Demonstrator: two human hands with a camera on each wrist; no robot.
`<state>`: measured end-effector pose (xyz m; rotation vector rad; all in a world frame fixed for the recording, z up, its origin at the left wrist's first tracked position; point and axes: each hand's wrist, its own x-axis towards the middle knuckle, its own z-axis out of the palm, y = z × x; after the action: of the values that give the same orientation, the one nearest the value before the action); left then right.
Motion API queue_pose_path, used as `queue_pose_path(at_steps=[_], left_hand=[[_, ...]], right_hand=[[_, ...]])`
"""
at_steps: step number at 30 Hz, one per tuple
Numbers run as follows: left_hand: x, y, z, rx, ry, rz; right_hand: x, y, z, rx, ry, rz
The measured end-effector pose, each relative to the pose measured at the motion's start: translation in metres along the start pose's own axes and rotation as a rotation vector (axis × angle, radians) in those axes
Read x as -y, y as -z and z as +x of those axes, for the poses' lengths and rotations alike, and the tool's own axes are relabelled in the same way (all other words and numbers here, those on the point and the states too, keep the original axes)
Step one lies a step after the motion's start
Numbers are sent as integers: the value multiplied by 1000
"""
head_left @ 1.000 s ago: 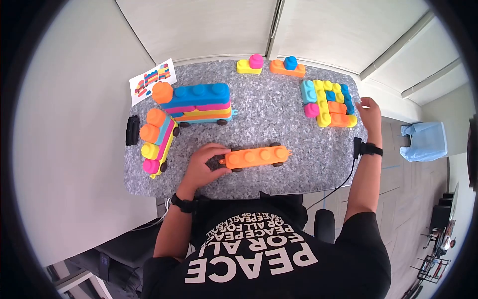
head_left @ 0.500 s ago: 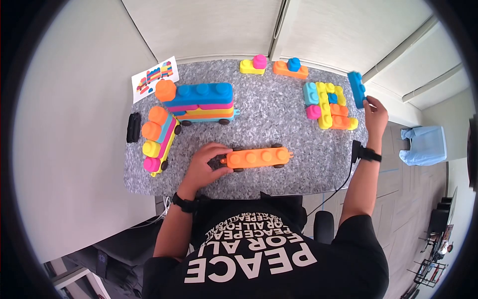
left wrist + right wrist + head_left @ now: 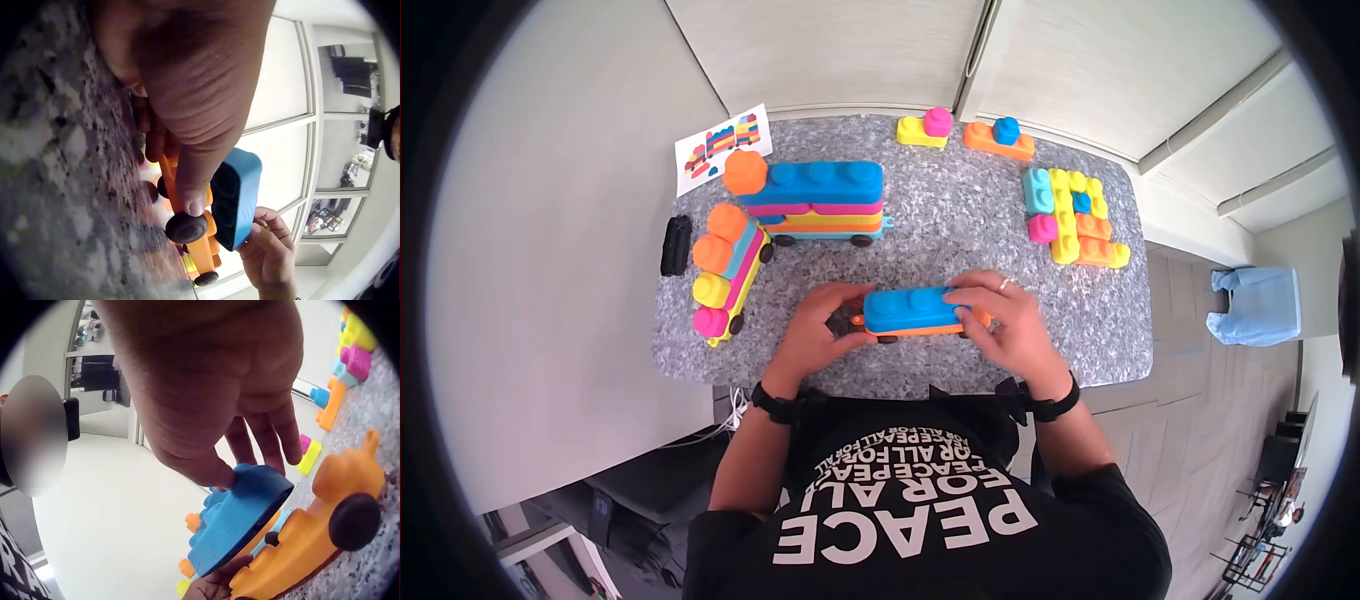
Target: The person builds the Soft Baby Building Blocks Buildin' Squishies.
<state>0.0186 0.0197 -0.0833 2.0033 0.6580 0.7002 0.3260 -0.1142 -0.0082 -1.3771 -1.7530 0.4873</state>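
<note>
In the head view a long blue toy block (image 3: pixel 895 312) overlaps an orange wheeled base (image 3: pixel 300 550) near the table's front edge. My right hand (image 3: pixel 1012 325) pinches the block by its right end. From the right wrist view, the block is tilted over the base, with a gap between it and the studs. My left hand (image 3: pixel 812 330) grips the base's left end between thumb and fingers, the thumb (image 3: pixel 195 187) lying along its side just above a black wheel (image 3: pixel 186 227). The base stands on its wheels on the speckled tabletop (image 3: pixel 960 220).
Two built wheeled cars, one blue-topped (image 3: pixel 820 210) and one with orange, yellow and pink blocks (image 3: pixel 730 275), stand at left. A picture card (image 3: pixel 720 145) and a black case (image 3: pixel 675 245) lie beyond them. Grouped blocks (image 3: pixel 1063 220) lie at right; two small stacks (image 3: pixel 920 132) sit at the back.
My right hand took the long blue block from the group at the right and brought it left, over the orange base. The left hand keeps its grip on the base.
</note>
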Motion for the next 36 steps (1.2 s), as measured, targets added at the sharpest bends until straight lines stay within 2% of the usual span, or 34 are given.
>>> queue_pose_path(at_steps=[6,9,15,27,30,33,36], left_hand=[[7,-3,-1,-6,-35,16],[9,-3,-3,-13,-43,27],[3,-2,-2,-11,-23,4],[8,-3,-2,-4,-20,-49],[8,-2,-1,-8,-62,-4],[14,-2,-1,2,-85,10],[6,-2,0,-7,-88,10]], right_hand=[[4,-7,-4,116,-50,-180],[23,-5,8,57,77,-266],[12,-17,7,62,113,-215],[15,-22,-2,81,127,-294],[12,-13,-2,49,69,-105],[2,21,-5,-99,-49,-195],[-32,74,-17,-309,-223,-398]])
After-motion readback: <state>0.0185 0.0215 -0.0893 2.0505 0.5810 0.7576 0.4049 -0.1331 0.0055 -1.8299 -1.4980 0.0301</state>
